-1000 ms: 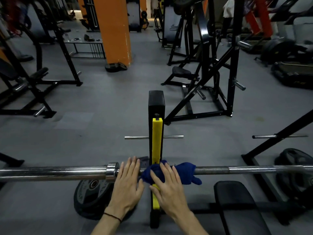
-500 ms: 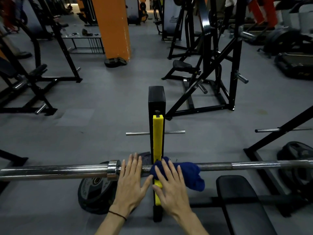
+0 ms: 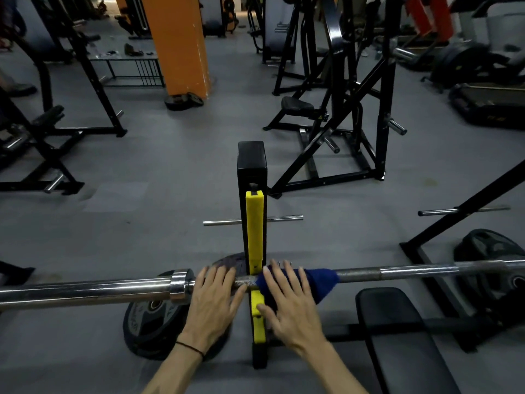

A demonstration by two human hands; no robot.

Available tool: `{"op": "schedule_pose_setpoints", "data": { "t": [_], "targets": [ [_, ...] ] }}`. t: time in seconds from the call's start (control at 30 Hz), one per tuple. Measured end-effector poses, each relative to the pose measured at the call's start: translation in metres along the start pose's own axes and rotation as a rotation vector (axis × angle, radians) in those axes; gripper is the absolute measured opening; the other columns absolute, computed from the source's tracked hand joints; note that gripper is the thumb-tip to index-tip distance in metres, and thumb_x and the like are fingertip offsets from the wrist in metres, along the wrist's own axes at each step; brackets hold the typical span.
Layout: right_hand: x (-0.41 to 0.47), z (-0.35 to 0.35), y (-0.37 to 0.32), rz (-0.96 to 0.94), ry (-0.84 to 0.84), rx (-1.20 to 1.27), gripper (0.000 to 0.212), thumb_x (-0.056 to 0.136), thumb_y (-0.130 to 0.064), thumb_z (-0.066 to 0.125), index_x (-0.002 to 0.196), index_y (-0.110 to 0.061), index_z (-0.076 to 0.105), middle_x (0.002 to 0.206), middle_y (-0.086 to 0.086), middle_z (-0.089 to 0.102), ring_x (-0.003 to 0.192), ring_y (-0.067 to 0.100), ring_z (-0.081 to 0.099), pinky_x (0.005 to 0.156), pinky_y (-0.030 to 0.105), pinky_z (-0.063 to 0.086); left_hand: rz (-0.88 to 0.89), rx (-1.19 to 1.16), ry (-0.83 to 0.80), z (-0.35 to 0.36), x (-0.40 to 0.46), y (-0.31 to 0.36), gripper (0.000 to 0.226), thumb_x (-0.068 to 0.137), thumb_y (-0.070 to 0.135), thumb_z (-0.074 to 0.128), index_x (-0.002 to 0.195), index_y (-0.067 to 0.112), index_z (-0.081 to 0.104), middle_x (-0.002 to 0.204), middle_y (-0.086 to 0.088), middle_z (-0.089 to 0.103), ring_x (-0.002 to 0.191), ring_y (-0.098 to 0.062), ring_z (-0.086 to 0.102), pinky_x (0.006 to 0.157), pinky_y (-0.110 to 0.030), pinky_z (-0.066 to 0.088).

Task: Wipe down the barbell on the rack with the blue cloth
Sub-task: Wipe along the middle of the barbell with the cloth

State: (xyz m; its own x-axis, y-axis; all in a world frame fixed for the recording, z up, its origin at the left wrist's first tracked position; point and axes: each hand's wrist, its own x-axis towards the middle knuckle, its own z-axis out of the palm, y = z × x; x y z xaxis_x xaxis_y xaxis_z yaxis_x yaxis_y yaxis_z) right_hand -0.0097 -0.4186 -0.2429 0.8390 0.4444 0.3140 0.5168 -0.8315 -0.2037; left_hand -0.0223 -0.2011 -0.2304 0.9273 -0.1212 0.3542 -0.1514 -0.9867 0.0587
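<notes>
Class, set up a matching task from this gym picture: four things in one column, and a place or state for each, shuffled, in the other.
Things:
1. blue cloth
2. left hand
3. weight plate
4. bench pad

Places or states:
A. lies on the floor under the bar
B. wrapped over the barbell, under the right hand
C. black, at lower right
D. flat on bare bar beside the collar

Pairs: 1-B, 2-D, 3-A, 4-C

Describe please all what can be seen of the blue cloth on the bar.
The blue cloth is dark blue, soft and bunched, as fabric looks. It is draped over the barbell, just right of the yellow rack post, and part of it hangs below the bar toward the person. The right hand lies on its left part with straight, spread fingers. The left hand rests on the bare bar beside it and does not touch the cloth.
</notes>
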Motion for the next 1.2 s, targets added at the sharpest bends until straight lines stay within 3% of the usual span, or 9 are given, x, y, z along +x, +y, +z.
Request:
{"op": "schedule_pose_setpoints", "data": {
  "t": [0.13,0.27,0.47,0.6,0.67,0.83,0.93,1.0,1.2],
  "targets": [
    [-0.009,-0.011,0.037,0.054,0.018,-0.029,0.062,0.108,-0.056,0.028,0.159,-0.022,0.034,0.164,0.003,0.034,0.153,0.023,0.029,0.126,0.044,0.015,-0.022,0.016,0.122,-0.007,0.01,0.004,0.038,0.103,0.046,0.035,0.082,0.02,0.054,0.074,0.002,0.048,0.066,-0.019,0.044,0.065,-0.035,0.041],
    [0.002,-0.009,0.007,0.288,0.076,0.092,0.067,0.107,-0.059,0.024,0.15,-0.014,0.048,0.154,0.005,0.048,0.148,0.027,0.037,0.127,0.047,0.01,-0.009,0.084,0.154,-0.002,0.02,0.006,0.046,0.109,0.034,0.028,0.077,0.02,0.056,0.067,0.0,0.05,0.059,-0.023,0.046,0.058,-0.037,0.036],
    [0.005,-0.005,-0.007,-0.006,0.029,0.101,0.07,0.106,-0.061,0.032,0.156,-0.013,0.04,0.159,0.006,0.042,0.15,0.022,0.034,0.126,0.04,0.015,0.068,0.151,0.092,-0.008,0.028,0.003,0.054,0.106,0.021,0.025,0.071,0.016,0.065,0.057,-0.004,0.058,0.045,-0.025,0.056,0.044,-0.03,0.04],
    [-0.009,-0.018,0.044,0.135,0.087,0.053,0.061,0.108,-0.055,0.03,0.151,-0.017,0.047,0.152,0.007,0.051,0.143,0.025,0.044,0.127,0.04,0.014,-0.058,0.108,-0.034,-0.026,0.043,0.006,0.047,0.088,0.025,0.043,0.043,0.016,0.048,0.038,-0.002,0.05,0.026,-0.022,0.045,0.034,-0.021,0.029],
    [-0.008,-0.019,0.044,0.268,0.105,0.073,0.063,0.108,-0.056,0.025,0.149,-0.015,0.049,0.149,0.008,0.054,0.142,0.025,0.044,0.127,0.043,0.015,-0.056,0.162,-0.189,-0.031,0.051,0.006,0.036,0.084,0.02,0.054,0.049,0.017,0.048,0.043,-0.004,0.054,0.032,-0.026,0.052,0.034,-0.024,0.036],
    [0.006,0.003,-0.025,0.207,0.063,0.109,0.076,0.105,-0.065,0.022,0.156,-0.011,0.037,0.16,0.009,0.04,0.151,0.027,0.032,0.123,0.047,0.014,0.051,0.272,-0.515,-0.043,0.07,0.008,0.03,0.105,0.021,0.038,0.115,0.008,0.063,0.117,-0.015,0.066,0.104,-0.036,0.065,0.073,-0.038,0.046],
    [0.0,0.0,-0.009,0.026,0.013,0.072,0.073,0.106,-0.063,0.029,0.16,-0.014,0.029,0.167,0.003,0.028,0.155,0.021,0.024,0.124,0.044,0.014,0.139,0.286,-0.383,-0.044,0.067,0.005,0.019,0.073,0.023,0.084,0.075,0.009,0.071,0.068,-0.014,0.067,0.055,-0.032,0.066,0.045,-0.032,0.046],
    [-0.007,-0.009,0.027,-0.013,0.015,-0.019,0.069,0.106,-0.06,0.032,0.16,-0.016,0.029,0.167,0.002,0.026,0.154,0.02,0.025,0.126,0.043,0.014,0.082,0.201,-0.17,-0.03,0.053,-0.001,0.026,0.067,0.022,0.086,0.055,0.014,0.063,0.044,-0.004,0.053,0.031,-0.024,0.05,0.032,-0.024,0.038],
    [-0.009,-0.013,0.035,0.317,0.075,0.016,0.075,0.106,-0.062,0.023,0.155,-0.008,0.037,0.162,0.011,0.037,0.155,0.026,0.023,0.127,0.047,0.007,0.013,0.005,0.061,-0.011,0.018,0.008,0.031,0.102,0.032,0.038,0.077,0.024,0.054,0.071,0.005,0.05,0.064,-0.018,0.044,0.062,-0.035,0.04]
  ]
}}
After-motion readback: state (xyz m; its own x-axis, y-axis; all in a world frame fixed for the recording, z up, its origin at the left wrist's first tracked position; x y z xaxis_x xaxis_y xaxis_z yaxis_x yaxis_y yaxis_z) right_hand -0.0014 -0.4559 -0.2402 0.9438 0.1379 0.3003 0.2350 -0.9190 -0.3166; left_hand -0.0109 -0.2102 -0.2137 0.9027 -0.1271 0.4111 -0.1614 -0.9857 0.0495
